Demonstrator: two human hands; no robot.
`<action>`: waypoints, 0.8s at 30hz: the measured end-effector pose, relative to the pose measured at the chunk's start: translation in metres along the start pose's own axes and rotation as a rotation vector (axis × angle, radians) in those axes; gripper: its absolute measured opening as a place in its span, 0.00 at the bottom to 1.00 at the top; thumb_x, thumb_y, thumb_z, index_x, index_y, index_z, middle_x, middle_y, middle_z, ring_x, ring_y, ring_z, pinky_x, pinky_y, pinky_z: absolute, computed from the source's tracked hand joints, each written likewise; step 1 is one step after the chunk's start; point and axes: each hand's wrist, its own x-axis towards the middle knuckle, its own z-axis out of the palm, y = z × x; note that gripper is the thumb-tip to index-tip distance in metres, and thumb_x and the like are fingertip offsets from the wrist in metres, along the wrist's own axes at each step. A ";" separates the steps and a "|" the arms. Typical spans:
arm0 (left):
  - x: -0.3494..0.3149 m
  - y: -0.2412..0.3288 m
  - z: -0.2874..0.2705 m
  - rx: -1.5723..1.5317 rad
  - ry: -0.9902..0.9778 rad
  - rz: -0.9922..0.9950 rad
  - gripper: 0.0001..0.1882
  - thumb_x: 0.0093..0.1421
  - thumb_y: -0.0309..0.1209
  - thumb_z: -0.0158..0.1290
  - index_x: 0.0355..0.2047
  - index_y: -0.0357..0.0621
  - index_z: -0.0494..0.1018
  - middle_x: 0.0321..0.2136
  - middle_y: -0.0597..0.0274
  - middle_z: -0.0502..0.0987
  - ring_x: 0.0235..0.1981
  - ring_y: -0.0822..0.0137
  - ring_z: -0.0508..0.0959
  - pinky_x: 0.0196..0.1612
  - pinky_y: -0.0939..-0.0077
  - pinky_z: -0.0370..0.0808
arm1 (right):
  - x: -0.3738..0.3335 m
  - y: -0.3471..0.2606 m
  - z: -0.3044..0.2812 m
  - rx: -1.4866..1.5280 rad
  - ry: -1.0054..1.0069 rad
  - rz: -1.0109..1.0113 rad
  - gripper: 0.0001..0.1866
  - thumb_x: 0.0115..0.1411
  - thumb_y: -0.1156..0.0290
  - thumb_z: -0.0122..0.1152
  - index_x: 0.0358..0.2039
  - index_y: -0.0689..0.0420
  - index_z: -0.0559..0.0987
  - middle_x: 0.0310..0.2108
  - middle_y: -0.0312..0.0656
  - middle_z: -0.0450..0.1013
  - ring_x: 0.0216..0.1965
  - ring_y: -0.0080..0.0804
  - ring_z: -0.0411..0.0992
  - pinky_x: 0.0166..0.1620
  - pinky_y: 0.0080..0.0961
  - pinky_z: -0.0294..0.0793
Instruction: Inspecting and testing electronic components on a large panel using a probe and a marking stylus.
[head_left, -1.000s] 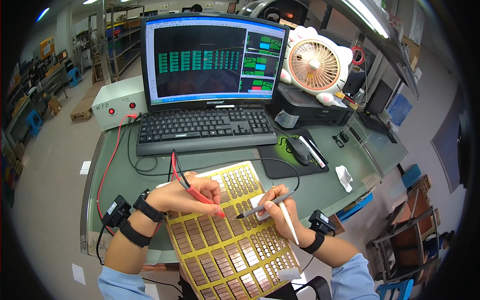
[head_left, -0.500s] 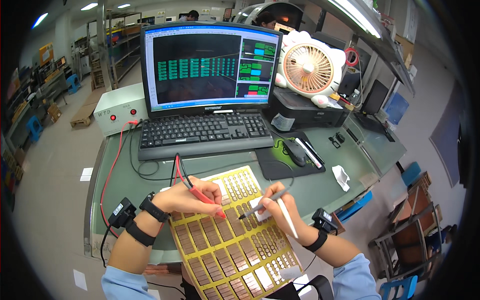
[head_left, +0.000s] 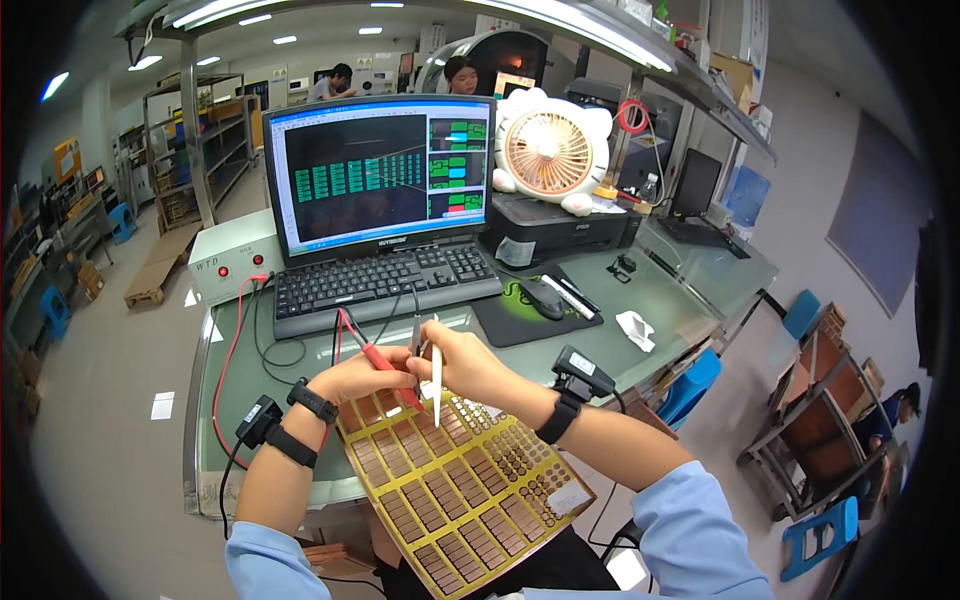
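Note:
A yellow panel of copper-coloured circuit boards (head_left: 462, 482), with rows of rectangular and small round pieces, lies tilted at the table's near edge and reaches out over my lap. My left hand (head_left: 355, 380) is closed on a red test probe (head_left: 378, 360), its tip pointing down at the panel's upper part. Close against it, my right hand (head_left: 470, 365) grips a white pen-like stick (head_left: 436, 388) and a dark test probe (head_left: 416, 332) together. The dark probe's tip is hidden behind the fingers. A small white label (head_left: 568, 498) lies on the panel's right side.
Beyond the panel are a keyboard (head_left: 385, 288), a monitor (head_left: 350, 185) with a green layout, and a white box (head_left: 235, 255) feeding the red lead. A mouse (head_left: 541, 298), crumpled tissue (head_left: 635, 329), printer (head_left: 560, 228) and cat-shaped fan (head_left: 548, 150) stand rightward. Two people are farther back.
My right hand has moved left across the panel to meet my left hand, carrying the dark probe and white stick. The stick now stands nearly upright. The view has tilted up and shifted right.

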 end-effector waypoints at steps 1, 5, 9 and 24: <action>0.001 0.003 0.004 -0.002 -0.004 0.010 0.15 0.58 0.32 0.54 0.45 0.42 0.74 0.39 0.67 0.78 0.41 0.75 0.75 0.46 0.77 0.71 | -0.007 -0.001 -0.001 -0.011 0.002 0.002 0.16 0.60 0.62 0.62 0.39 0.60 0.71 0.27 0.51 0.77 0.31 0.50 0.77 0.34 0.38 0.73; 0.003 0.006 0.014 0.019 -0.072 0.126 0.17 0.60 0.34 0.51 0.47 0.40 0.72 0.42 0.65 0.76 0.42 0.74 0.74 0.46 0.77 0.71 | -0.021 -0.006 -0.003 0.000 0.076 -0.022 0.16 0.62 0.64 0.61 0.43 0.61 0.69 0.27 0.51 0.77 0.31 0.49 0.78 0.34 0.37 0.73; 0.008 -0.008 0.010 0.030 0.015 0.115 0.13 0.61 0.35 0.49 0.43 0.42 0.72 0.38 0.66 0.74 0.39 0.75 0.71 0.43 0.76 0.70 | -0.062 -0.025 -0.014 -0.054 -0.054 0.029 0.19 0.63 0.60 0.60 0.48 0.59 0.70 0.29 0.48 0.78 0.33 0.44 0.79 0.35 0.34 0.75; 0.000 -0.007 -0.040 -0.361 0.175 0.360 0.07 0.60 0.34 0.44 0.31 0.45 0.66 0.25 0.62 0.72 0.31 0.70 0.73 0.42 0.74 0.69 | -0.250 -0.021 -0.008 -0.651 -0.154 -0.417 0.23 0.60 0.67 0.53 0.57 0.48 0.72 0.60 0.42 0.67 0.61 0.39 0.67 0.62 0.55 0.60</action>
